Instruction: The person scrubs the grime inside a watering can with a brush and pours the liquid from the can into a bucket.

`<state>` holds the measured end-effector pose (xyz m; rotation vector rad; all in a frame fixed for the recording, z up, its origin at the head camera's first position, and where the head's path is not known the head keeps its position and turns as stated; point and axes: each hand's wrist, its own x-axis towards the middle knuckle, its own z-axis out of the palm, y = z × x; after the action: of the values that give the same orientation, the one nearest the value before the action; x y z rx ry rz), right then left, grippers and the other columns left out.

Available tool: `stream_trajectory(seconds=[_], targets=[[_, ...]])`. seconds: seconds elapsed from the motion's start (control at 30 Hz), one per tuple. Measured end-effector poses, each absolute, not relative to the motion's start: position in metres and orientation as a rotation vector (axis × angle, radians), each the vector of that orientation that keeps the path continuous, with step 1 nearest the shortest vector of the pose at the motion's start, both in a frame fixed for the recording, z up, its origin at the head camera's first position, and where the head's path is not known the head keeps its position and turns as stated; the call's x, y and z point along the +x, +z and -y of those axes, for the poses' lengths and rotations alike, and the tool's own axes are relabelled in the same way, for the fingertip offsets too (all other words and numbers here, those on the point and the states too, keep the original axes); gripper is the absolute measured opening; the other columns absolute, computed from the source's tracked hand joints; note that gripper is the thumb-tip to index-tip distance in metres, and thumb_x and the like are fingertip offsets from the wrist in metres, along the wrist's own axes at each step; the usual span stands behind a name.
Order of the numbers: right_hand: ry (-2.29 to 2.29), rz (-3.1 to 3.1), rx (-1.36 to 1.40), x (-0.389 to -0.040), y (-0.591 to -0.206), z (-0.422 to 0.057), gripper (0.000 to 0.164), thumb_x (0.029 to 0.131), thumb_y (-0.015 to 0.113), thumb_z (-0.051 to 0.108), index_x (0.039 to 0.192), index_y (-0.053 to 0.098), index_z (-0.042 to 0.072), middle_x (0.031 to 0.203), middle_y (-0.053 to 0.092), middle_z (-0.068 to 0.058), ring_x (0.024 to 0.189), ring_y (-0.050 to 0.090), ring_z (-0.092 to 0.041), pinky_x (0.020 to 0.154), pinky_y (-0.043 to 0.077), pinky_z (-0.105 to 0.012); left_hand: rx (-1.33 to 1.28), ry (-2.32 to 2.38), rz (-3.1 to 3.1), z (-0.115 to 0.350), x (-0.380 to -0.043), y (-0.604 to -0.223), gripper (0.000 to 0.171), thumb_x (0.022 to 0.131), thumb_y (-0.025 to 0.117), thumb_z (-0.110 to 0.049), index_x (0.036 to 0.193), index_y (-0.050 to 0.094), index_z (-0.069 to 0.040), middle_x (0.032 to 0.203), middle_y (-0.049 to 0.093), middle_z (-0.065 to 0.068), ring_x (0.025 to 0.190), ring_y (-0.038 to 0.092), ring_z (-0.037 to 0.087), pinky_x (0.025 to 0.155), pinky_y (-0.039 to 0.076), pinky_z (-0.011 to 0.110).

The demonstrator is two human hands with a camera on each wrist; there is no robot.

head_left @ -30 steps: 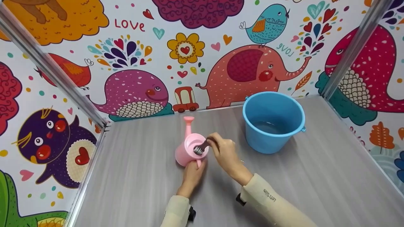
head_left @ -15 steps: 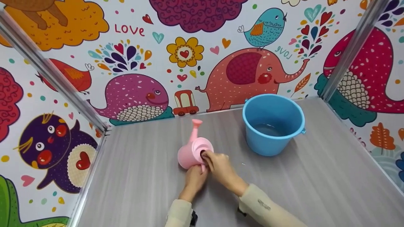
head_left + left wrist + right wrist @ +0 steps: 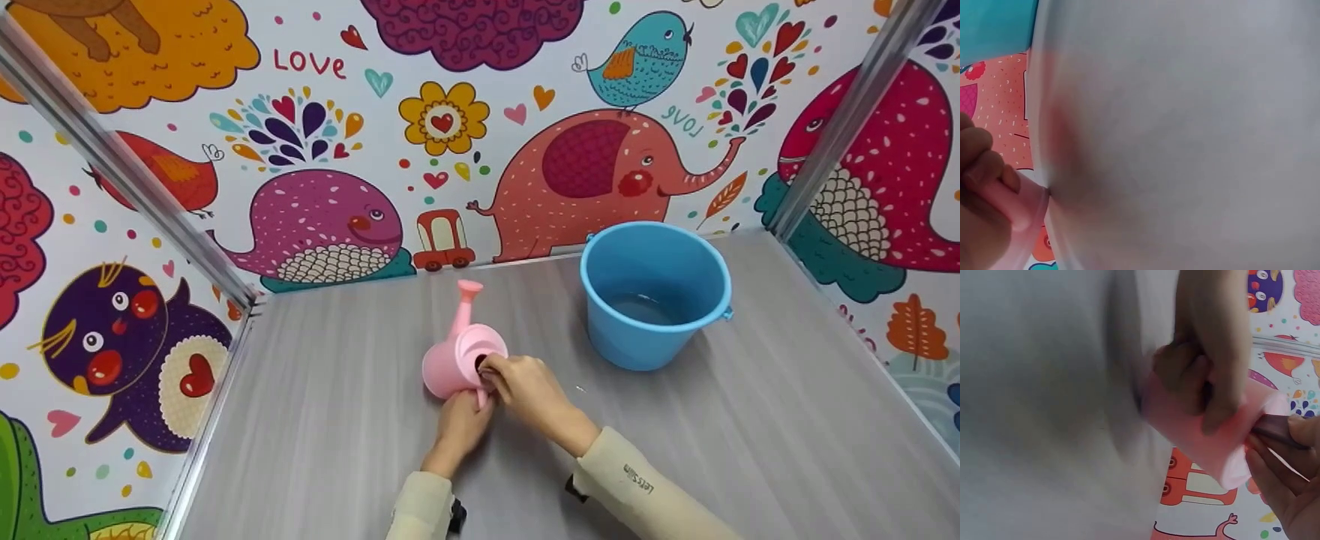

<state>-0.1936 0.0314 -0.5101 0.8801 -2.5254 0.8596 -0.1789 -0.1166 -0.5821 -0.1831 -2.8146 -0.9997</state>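
Note:
A pink watering can (image 3: 446, 369) is tilted in the head view, its opening facing the person and its spout (image 3: 463, 311) pointing away. My left hand (image 3: 461, 429) grips the can's handle; the left wrist view shows curled fingers (image 3: 985, 163) round the pink handle. At the opening, my right hand (image 3: 534, 394) pinches a brush by its dark handle (image 3: 1278, 428), clearest in the right wrist view. The brush's head is hidden inside the can.
To the right of the can stands a blue bucket (image 3: 645, 349) with a little clear liquid at its bottom. The grey tabletop (image 3: 322, 420) meets printed wall panels (image 3: 330, 135) at the back and sides, with metal strips at the corners.
A second ago the bristles showed at the can's mouth; since then my right hand has pushed the brush inside. The can has tipped and shifted slightly right, then stayed nearly still.

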Motion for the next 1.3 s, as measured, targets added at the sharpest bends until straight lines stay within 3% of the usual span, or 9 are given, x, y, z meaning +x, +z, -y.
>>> stream_trajectory(seconds=[0.27, 0.53, 0.73, 0.93, 1.3], targets=[[0.976, 2.554, 0.893, -0.195, -0.507, -0.035, 0.005, 0.095, 0.064, 0.012, 0.094, 0.066, 0.008, 0.081, 0.072, -0.007, 0.065, 0.065, -0.014, 0.059, 0.053, -0.027, -0.183, -0.986, 2.808, 0.116, -0.177, -0.584, 0.044, 0.091, 0.063, -0.023, 0.059, 0.033, -0.020, 0.058, 0.033, -0.007, 0.056, 0.034, 0.014, 0.054, 0.037, 0.037], [1.165, 2.597, 0.876, -0.197, -0.504, -0.040, 0.008, 0.096, 0.061, 0.010, 0.099, 0.068, 0.008, 0.085, 0.073, -0.006, 0.066, 0.060, -0.008, 0.060, 0.049, -0.020, -0.202, -1.028, 2.792, 0.118, -0.175, -0.587, 0.043, 0.091, 0.062, -0.021, 0.060, 0.032, -0.020, 0.059, 0.028, -0.009, 0.058, 0.031, 0.012, 0.054, 0.032, 0.030], [1.370, 2.565, 0.875, -0.201, -0.496, -0.048, 0.010, 0.097, 0.060, 0.007, 0.101, 0.068, 0.005, 0.093, 0.075, -0.009, 0.076, 0.066, -0.012, 0.068, 0.054, -0.024, -0.161, -1.077, 2.815, 0.121, -0.177, -0.586, 0.040, 0.092, 0.060, -0.022, 0.063, 0.033, -0.020, 0.062, 0.031, -0.007, 0.061, 0.035, 0.013, 0.059, 0.032, 0.028], [1.586, 2.563, 0.809, -0.204, -0.488, -0.057, 0.012, 0.097, 0.059, 0.008, 0.104, 0.069, 0.005, 0.100, 0.075, -0.010, 0.089, 0.073, -0.018, 0.082, 0.059, -0.034, -0.179, -1.204, 2.764, 0.125, -0.181, -0.586, 0.039, 0.092, 0.058, -0.022, 0.062, 0.033, -0.018, 0.061, 0.027, -0.009, 0.058, 0.030, 0.009, 0.057, 0.028, 0.025], [1.633, 2.572, 0.780, -0.205, -0.487, -0.059, 0.012, 0.098, 0.058, 0.008, 0.104, 0.069, 0.006, 0.099, 0.075, -0.011, 0.090, 0.073, -0.020, 0.081, 0.059, -0.036, -0.193, -1.220, 2.774, 0.126, -0.182, -0.586, 0.040, 0.092, 0.059, -0.021, 0.063, 0.032, -0.019, 0.060, 0.026, -0.010, 0.057, 0.029, 0.009, 0.058, 0.028, 0.025]])
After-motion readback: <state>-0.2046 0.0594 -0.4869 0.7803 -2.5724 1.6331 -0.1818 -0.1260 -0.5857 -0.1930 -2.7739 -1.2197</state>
